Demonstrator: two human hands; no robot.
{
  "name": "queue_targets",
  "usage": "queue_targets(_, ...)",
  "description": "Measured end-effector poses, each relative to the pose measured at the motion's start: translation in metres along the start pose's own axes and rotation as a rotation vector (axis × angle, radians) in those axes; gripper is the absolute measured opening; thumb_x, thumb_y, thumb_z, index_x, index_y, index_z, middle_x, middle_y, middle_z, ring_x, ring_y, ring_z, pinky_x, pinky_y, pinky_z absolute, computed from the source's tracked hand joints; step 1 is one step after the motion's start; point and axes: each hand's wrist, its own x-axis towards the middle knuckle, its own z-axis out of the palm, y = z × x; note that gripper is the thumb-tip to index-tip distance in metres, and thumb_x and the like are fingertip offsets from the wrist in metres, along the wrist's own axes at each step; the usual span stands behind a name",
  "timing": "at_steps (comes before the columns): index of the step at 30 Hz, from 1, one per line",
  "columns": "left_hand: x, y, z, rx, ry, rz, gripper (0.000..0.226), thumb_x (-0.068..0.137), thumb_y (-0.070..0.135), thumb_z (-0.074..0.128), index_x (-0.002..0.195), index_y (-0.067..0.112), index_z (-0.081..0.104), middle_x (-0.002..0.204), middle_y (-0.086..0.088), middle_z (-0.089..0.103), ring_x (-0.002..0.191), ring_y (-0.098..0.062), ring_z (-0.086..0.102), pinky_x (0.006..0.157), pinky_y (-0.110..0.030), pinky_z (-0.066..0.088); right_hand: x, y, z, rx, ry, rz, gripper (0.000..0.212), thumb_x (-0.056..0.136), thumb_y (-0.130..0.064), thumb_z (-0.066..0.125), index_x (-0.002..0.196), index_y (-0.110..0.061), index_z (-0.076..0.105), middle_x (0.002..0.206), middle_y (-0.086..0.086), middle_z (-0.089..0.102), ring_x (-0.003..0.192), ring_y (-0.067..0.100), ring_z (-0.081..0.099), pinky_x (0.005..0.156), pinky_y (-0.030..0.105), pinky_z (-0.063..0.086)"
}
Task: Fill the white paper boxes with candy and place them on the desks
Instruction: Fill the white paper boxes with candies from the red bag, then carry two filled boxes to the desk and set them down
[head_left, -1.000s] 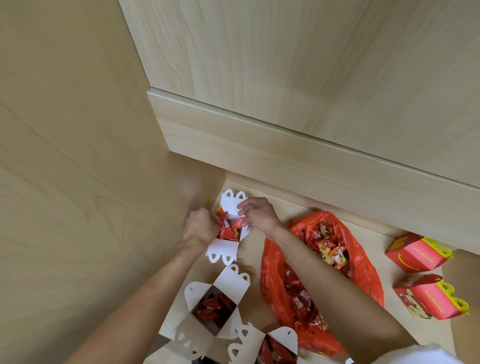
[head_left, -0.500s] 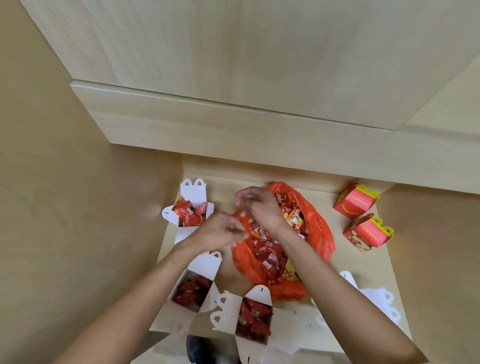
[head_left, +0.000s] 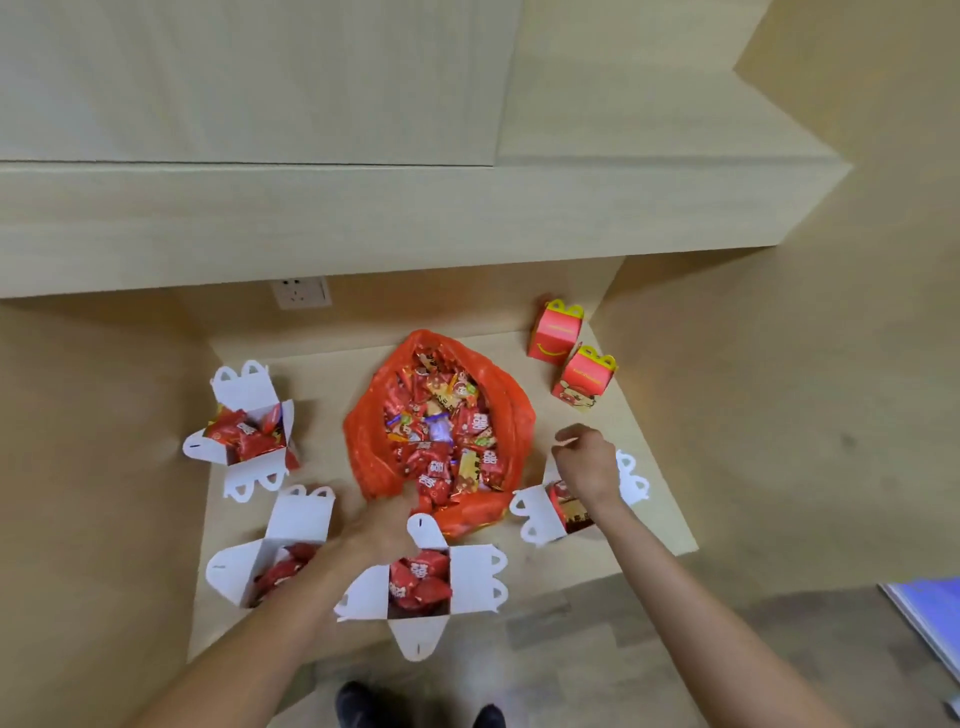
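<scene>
Currently left hand digs into candy bag, grip hidden; right hand, loosely curled, over right box; risk: forearm knocks open flaps, spilling candy.

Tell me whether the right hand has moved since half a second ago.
Yes. The right hand has left the red candy bag and gone right of it, now above the white box there.

You are looking at two red cardboard meal boxes with yellow handles (standing closed) below a white wall socket.
</scene>
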Motion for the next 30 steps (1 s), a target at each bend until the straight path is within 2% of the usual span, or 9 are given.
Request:
queue_targets(5,-0.001,0.000,0.022,-0.189,0.128,-0.136,0.072,0.075,0.019,0.077,0.139,0.024,0.044,0.131,-0.003,0.060,0.117,-0.025,0.058,0.098,-0.038,0.051,0.004,0.071,-0.016,-0.159,0.155,0.248,0.046,0.084,-0.015,0.059,0.124,0.002,0.045,0.127,0.025,0.052,0.120,0.044,0.049,0.093,0.047,0.045)
queue_targets(9,0.001,0.009,0.029,-0.213,0.168,-0.167,0.036,0.074,0.028,0.078,0.108,0.023,0.071,0.108,-0.001,0.074,0.100,-0.021,0.067,0.089,-0.036,0.055,0.007,0.111,-0.012,-0.008,-0.003,0.423,0.053,0.091,-0.026,0.060,0.128,0.001,0.033,0.127,0.025,0.057,0.115,0.042,0.059,0.093,0.049,0.052)
queue_targets(12,-0.002,0.023,0.035,-0.297,0.198,-0.107,0.018,0.077,0.025,0.074,0.095,0.025,0.075,0.096,0.003,0.076,0.090,-0.017,0.069,0.085,-0.036,0.056,0.012,0.125,-0.007,0.243,-0.146,0.437,0.043,0.094,-0.028,0.056,0.125,0.001,0.049,0.116,0.022,0.068,0.097,0.042,0.071,0.083,0.050,0.061)
queue_targets(15,-0.009,0.031,0.043,-0.507,0.146,-0.098,0.022,0.083,0.014,0.069,0.101,0.026,0.073,0.098,0.005,0.076,0.091,-0.016,0.070,0.086,-0.038,0.057,0.014,0.129,-0.007,0.472,-0.371,0.425,0.030,0.097,-0.021,0.046,0.110,-0.005,0.068,0.091,0.013,0.079,0.079,0.037,0.077,0.071,0.040,0.065)
queue_targets(17,-0.017,0.035,0.047,-0.654,0.083,-0.097,0.029,0.086,0.007,0.066,0.103,0.030,0.072,0.099,0.006,0.077,0.092,-0.018,0.073,0.083,-0.038,0.058,0.013,0.131,-0.011,0.530,-0.404,0.402,0.029,0.096,-0.013,0.045,0.109,-0.005,0.069,0.092,0.013,0.079,0.076,0.037,0.077,0.066,0.035,0.064)
queue_targets(21,-0.031,0.051,0.043,-0.902,0.052,-0.096,0.037,0.085,0.005,0.067,0.100,0.038,0.073,0.100,0.007,0.077,0.089,-0.016,0.075,0.066,-0.029,0.059,0.006,0.135,-0.026,0.582,-0.290,0.325,0.031,0.088,-0.008,0.046,0.102,-0.002,0.073,0.089,0.015,0.079,0.070,0.036,0.077,0.067,0.039,0.065)
queue_targets(23,-0.030,0.066,0.038,-1.069,0.066,-0.065,0.035,0.086,0.003,0.067,0.114,0.025,0.070,0.109,-0.006,0.076,0.096,-0.026,0.074,0.069,-0.035,0.061,-0.001,0.133,-0.040,0.664,-0.201,0.304,0.031,0.086,-0.011,0.046,0.097,-0.006,0.074,0.085,0.013,0.079,0.067,0.035,0.077,0.068,0.039,0.065)
queue_targets(26,-0.029,0.101,0.031,-1.272,0.138,0.009,0.039,0.087,0.001,0.064,0.123,0.016,0.064,0.115,-0.011,0.074,0.103,-0.031,0.072,0.076,-0.042,0.062,-0.014,0.126,-0.067,0.838,-0.033,0.280,0.027,0.085,-0.012,0.049,0.091,-0.019,0.074,0.086,0.007,0.080,0.066,0.034,0.076,0.056,0.032,0.062)
queue_targets(30,-0.038,0.149,0.028,-1.383,0.240,0.122,0.038,0.090,0.005,0.062,0.127,0.014,0.061,0.119,-0.012,0.072,0.107,-0.031,0.070,0.079,-0.041,0.061,-0.037,0.128,-0.098,0.987,0.069,0.268,0.028,0.090,-0.012,0.049,0.107,-0.016,0.070,0.097,0.011,0.078,0.073,0.037,0.076,0.062,0.033,0.063)
